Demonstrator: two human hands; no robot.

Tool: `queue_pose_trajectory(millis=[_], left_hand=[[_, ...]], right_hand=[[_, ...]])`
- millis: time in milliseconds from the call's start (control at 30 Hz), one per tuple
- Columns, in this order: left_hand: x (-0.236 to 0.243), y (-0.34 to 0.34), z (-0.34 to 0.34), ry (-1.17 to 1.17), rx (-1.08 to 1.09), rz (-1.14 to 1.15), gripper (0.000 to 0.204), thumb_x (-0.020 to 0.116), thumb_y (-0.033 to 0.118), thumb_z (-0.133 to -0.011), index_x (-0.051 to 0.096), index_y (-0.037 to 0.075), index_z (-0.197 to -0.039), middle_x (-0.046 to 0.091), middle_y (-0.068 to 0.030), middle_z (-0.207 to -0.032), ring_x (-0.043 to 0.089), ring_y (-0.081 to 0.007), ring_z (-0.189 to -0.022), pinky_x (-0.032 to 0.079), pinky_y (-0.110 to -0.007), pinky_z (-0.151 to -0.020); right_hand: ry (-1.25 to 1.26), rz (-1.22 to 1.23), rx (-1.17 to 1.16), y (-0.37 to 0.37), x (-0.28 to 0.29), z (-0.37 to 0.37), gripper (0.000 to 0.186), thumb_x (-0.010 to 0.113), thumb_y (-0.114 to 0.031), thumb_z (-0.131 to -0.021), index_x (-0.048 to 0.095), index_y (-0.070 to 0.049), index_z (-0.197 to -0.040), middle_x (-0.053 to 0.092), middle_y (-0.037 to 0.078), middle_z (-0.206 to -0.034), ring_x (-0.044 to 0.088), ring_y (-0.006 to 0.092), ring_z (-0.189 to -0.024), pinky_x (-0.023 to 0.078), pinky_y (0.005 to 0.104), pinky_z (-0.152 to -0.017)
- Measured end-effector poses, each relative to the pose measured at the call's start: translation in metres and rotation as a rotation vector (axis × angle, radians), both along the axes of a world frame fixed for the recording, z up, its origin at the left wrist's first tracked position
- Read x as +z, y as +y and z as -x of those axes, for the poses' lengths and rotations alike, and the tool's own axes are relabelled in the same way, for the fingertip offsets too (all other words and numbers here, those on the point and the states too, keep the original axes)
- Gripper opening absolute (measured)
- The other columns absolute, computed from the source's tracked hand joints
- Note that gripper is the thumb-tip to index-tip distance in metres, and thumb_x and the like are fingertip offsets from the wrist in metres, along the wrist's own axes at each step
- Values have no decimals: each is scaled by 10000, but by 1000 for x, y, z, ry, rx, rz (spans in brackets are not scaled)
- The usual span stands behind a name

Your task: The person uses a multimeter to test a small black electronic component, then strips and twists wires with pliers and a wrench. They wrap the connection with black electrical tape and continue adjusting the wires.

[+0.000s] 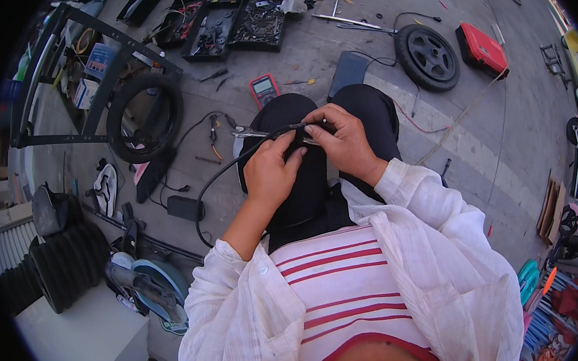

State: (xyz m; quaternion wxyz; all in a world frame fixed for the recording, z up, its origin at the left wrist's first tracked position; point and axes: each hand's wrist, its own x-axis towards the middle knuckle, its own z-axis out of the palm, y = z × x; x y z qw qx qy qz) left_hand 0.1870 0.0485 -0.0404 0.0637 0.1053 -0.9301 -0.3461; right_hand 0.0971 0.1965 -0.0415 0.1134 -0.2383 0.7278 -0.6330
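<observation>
Above my lap, both hands are closed at a black cable (229, 165). It loops down on the left and rises between my fingers. My left hand (269, 173) pinches it with thumb and forefinger. My right hand (345, 137) grips it a little farther right, fingertips close to the left ones. A short dark strip between the hands blends with my trousers, so I cannot tell what it is. A silver metal tool (247, 133), like pliers or a wrench, lies across my left thigh, partly hidden behind the hands.
A red multimeter (264, 89) lies beyond my left knee. Black parts trays (263, 21) stand farther off. A spoked wheel (426, 57) and a red case (482, 50) are at far right. A tyre (144, 118) leans on a metal frame; a black adapter (185, 207) lies left.
</observation>
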Motion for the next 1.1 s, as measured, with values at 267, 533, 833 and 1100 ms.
queue_pose_trajectory(millis=[267,533,833,1100], left_hand=[[19,2,-9,-142,17,185,397,747,229,-738,648,115,-1105,653,-102,-862,648,-298,-855,501,-390,-699],[23,-3,-5,110,-126,355,275,725,124,-692,637,84,-949,635,-83,-905,620,-276,-865,484,-375,-747],[11,-29,1,333,-335,429,224,630,83,-736,620,66,-959,609,-91,-950,602,-283,-919,470,-374,-805],[19,-30,-12,34,-447,-78,255,697,147,-791,581,33,-986,588,-120,-958,586,-325,-899,466,-383,-756]], right_hand=[[-499,-3,98,2,8,11,121,651,-41,-852,632,21,-954,586,3,-716,507,45,-544,395,195,-482],[-570,-7,163,7,12,18,144,675,-76,-821,657,21,-926,605,13,-695,511,45,-549,390,208,-477],[-565,-51,142,8,18,15,149,681,-74,-812,662,14,-930,614,10,-705,521,50,-563,401,205,-491],[-606,26,197,6,4,14,141,684,-68,-820,650,9,-933,607,13,-731,513,48,-574,389,191,-497]])
